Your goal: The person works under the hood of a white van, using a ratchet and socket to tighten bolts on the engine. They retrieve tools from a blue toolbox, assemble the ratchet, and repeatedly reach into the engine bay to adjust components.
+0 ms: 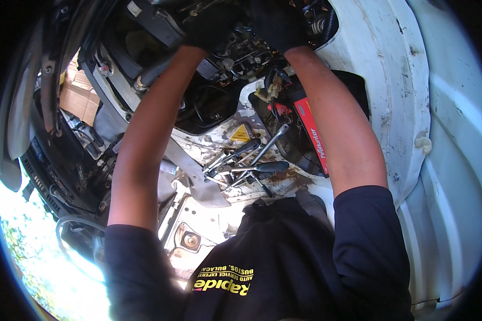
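Both arms stretch forward into the engine bay, the gloved left hand (211, 27) and right hand (278, 24) pressed down on the dark engine parts (241, 53) at the top; whether the fingers grip anything cannot be told. Loose wrenches (246, 163) lie on the rusty ledge between the forearms, beside a battery (300, 134).

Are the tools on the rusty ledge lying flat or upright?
Flat. The tools lie heaped and crossed on the ledge beside the battery; neither hand touches them.

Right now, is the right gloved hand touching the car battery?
Apart. The head view shows the right hand up in the engine parts, well above the battery.
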{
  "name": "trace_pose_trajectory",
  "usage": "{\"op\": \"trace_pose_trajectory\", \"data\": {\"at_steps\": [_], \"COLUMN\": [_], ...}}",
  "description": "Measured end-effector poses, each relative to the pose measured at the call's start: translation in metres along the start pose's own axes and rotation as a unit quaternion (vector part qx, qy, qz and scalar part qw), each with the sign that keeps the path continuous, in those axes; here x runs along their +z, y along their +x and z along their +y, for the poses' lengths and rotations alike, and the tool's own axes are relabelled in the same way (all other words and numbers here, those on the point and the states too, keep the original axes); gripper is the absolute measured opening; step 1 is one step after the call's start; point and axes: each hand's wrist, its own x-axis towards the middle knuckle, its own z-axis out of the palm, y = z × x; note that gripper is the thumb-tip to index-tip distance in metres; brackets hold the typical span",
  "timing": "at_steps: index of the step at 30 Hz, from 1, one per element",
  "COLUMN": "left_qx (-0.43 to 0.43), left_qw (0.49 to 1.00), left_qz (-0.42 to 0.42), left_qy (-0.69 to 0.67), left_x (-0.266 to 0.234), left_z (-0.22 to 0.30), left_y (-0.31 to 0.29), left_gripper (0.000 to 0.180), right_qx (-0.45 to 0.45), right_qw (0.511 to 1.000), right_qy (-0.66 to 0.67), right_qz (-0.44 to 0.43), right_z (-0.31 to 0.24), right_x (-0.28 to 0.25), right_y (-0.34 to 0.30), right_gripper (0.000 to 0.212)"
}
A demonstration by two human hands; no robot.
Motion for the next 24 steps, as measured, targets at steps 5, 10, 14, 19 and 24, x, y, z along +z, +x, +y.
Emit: {"op": "trace_pose_trajectory", "data": {"at_steps": [5, 10, 14, 19, 24], "left_qx": [-0.005, -0.003, -0.011, -0.05, -0.081], "left_qw": [0.997, 0.997, 0.999, 0.998, 0.98], "left_qz": [0.028, -0.005, -0.025, 0.015, 0.183], "left_qy": [-0.078, -0.078, -0.042, -0.025, -0.003], "left_x": [0.006, -0.004, -0.006, 0.001, -0.028], "left_z": [-0.005, -0.002, -0.001, -0.01, 0.036], "left_y": [-0.004, 0.0, 0.0, -0.01, -0.052], "left_gripper": [0.025, 0.026, 0.026, 0.025, 0.033], "right_qx": [-0.001, -0.02, 0.006, -0.012, -0.047], "right_qw": [0.998, 1.0, 0.999, 0.999, 0.998], "right_qy": [0.01, 0.012, 0.02, 0.039, -0.046], "right_qz": [0.068, 0.015, -0.025, 0.031, -0.004], "right_z": [-0.004, 0.0, -0.005, -0.004, 0.0], "right_x": [-0.002, 0.005, -0.002, -0.002, 0.005], "right_y": [0.003, 0.001, 0.006, 0.012, 0.009], "right_gripper": [0.038, 0.036, 0.033, 0.03, 0.025]}}
